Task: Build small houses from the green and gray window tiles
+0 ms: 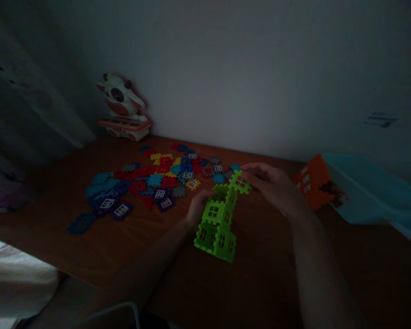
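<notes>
My left hand (199, 206) is closed around the far left side of a green structure (215, 224) built from interlocking building tiles with window openings. It is tilted above the table, and open spaces show between its walls. My right hand (265, 180) pinches a single green window tile (240, 182) at the structure's upper right corner. The tile's lower edge meets or overlaps the structure; I cannot tell whether the two are joined. The fingers of my left hand are mostly hidden behind the green walls, with the thumb showing on top.
Loose interlocking tiles in blue, red, yellow and grey (165, 182) lie spread over the brown table (178, 228). A cow-shaped toy keyboard (123, 109) stands at the back left against the wall. On the right, an orange tile structure (313, 180) leans by a pale blue bin (370, 196).
</notes>
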A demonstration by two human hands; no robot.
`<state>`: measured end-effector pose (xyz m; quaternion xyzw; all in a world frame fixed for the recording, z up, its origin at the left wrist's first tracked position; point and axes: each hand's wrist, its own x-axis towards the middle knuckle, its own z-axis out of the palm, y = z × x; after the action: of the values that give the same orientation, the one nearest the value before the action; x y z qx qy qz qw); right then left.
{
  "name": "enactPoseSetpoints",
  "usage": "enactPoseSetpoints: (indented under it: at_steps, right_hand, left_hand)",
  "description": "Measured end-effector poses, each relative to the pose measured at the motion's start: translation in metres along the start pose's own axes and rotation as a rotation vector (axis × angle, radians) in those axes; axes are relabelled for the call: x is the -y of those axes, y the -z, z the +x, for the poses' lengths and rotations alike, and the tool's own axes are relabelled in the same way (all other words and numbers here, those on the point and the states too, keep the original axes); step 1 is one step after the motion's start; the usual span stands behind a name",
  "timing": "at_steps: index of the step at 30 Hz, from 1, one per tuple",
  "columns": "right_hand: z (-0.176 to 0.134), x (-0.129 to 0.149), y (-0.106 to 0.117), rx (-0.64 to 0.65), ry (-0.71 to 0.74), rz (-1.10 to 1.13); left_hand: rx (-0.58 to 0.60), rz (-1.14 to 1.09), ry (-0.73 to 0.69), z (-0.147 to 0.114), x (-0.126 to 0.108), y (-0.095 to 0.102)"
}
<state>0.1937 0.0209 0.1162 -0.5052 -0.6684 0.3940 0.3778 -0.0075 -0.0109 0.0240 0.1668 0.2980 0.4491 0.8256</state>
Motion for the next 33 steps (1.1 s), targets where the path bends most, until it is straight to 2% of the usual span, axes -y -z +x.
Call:
enactPoseSetpoints:
  at_steps: [3,8,13,19,24,29,33]
  right_hand:
    - [-0.001,0.003,-0.008,0.037,0.069,-0.012]
    - [-0.004,0.009,-0.014,0.129,0.099,-0.063]
    - [-0.008,0.015,-0.012,0.116,0.115,-0.195]
    - [-0.011,0.019,-0.011,0.071,0.149,-0.297]
    - [-0.010,0.016,-0.011,0.116,0.168,-0.260]
    - [-0.010,0.012,-0.008,0.106,0.169,-0.219]
    - [-0.009,0.014,-0.004,0.094,0.135,-0.072]
  left_hand:
    - [0.021,0.027,0.021,-0.004,0.001,-0.007]
    - [0.140,0.001,-0.035,-0.009,0.001,-0.018]
    - [0.229,-0.005,-0.176,-0.011,0.000,-0.024]
    - [0.206,0.000,-0.252,-0.006,0.000,-0.014]
    - [0.195,-0.046,-0.280,-0.001,0.002,-0.009]
    - [0.168,-0.059,-0.285,0.000,0.004,-0.007]
    - [0.169,-0.067,-0.286,0.000,0.004,-0.006]
